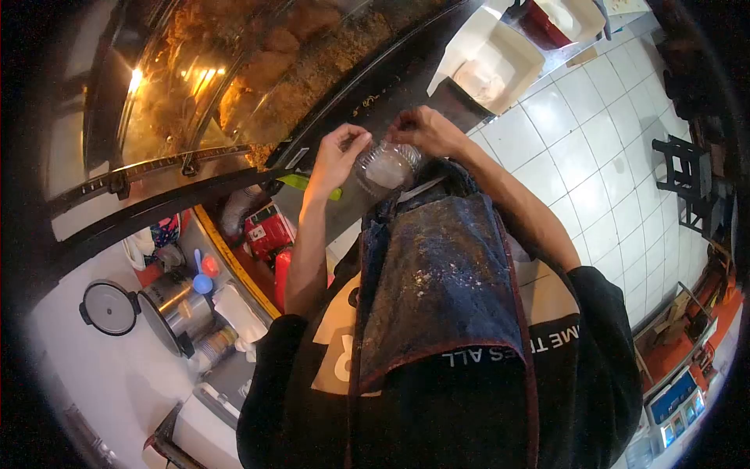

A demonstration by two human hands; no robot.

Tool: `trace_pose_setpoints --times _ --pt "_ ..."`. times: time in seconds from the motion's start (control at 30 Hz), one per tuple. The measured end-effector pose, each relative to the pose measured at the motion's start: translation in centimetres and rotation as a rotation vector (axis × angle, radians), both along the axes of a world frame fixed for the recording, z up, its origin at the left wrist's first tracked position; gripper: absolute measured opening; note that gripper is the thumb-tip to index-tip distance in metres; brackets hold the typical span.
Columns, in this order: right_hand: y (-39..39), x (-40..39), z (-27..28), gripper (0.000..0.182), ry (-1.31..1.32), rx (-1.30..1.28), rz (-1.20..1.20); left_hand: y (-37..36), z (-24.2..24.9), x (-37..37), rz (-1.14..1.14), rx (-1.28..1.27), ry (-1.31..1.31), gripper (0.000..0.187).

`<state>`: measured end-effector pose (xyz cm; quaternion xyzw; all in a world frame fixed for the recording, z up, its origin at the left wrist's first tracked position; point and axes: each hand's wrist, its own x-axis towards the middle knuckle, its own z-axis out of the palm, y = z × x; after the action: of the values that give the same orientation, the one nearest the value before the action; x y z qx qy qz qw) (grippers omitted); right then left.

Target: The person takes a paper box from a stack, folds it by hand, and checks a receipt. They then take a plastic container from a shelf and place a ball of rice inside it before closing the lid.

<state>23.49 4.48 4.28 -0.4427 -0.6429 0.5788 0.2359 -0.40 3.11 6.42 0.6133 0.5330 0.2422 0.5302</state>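
Note:
In front of my apron, a round clear plastic container (384,170) with ribbed sides and something pale inside sits between my hands. My left hand (342,152) is closed, thumb and fingers pinched at the container's left edge. On the far right side, my right hand (428,131) curls its fingers at the rim; the fingertips are dark and partly hidden. A dark, stained apron (445,281) hangs just below the container. A bright green strip-like object (308,184) lies beside my left wrist.
At upper left, a lit glass display case (266,70) holds fried food. An open paper box (496,66) stands at upper right. Left of me are a metal pot (176,301), a blue scoop (202,284) and red packages (269,232). Black stools (683,168) stand on the tiled floor (582,168).

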Motion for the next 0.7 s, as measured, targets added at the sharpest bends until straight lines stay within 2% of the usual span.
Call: trace_pose_setpoints --times 0.03,0.13,0.27,0.33,0.37,0.43,0.5,0.6,0.67,0.7 --pt "0.0 0.0 0.1 0.033 -0.001 0.002 0.004 0.0 0.1 0.2 0.027 0.000 -0.060 0.020" --pt "0.1 0.4 0.4 0.033 -0.039 0.031 -0.011 0.8 -0.6 0.0 0.023 -0.033 -0.007 0.023" --pt "0.2 0.8 -1.7 0.035 0.092 -0.009 -0.007 3.3 -2.5 0.8 0.023 0.077 0.056 0.030" --pt "-0.1 0.9 -2.6 0.036 0.144 -0.002 -0.035 4.6 -2.7 1.0 -0.206 -0.159 0.128 0.035" --pt "-0.3 1.0 -3.1 0.037 0.089 0.002 -0.087 5.0 -2.7 1.0 -0.207 -0.158 0.128 0.035" --pt "-0.3 1.3 -3.0 0.039 0.036 0.005 -0.147 6.0 -1.1 1.8 -0.345 -0.428 0.180 0.032" --pt "-0.1 1.6 -3.1 0.042 0.058 -0.167 -0.022 6.3 -1.1 2.2 -0.375 -0.444 0.203 0.032" --pt "-0.1 1.3 -3.3 0.038 0.033 -0.262 -0.123 6.1 -1.2 2.3 -0.392 -0.449 0.193 0.032" --pt "-0.6 1.4 -3.0 0.038 0.080 -0.179 -0.095 5.8 -1.2 2.5 -0.385 -0.434 0.156 0.033" --pt "-0.7 1.5 -2.9 0.038 0.123 -0.094 -0.062 5.5 -1.6 2.5 -0.301 -0.416 0.161 0.034"
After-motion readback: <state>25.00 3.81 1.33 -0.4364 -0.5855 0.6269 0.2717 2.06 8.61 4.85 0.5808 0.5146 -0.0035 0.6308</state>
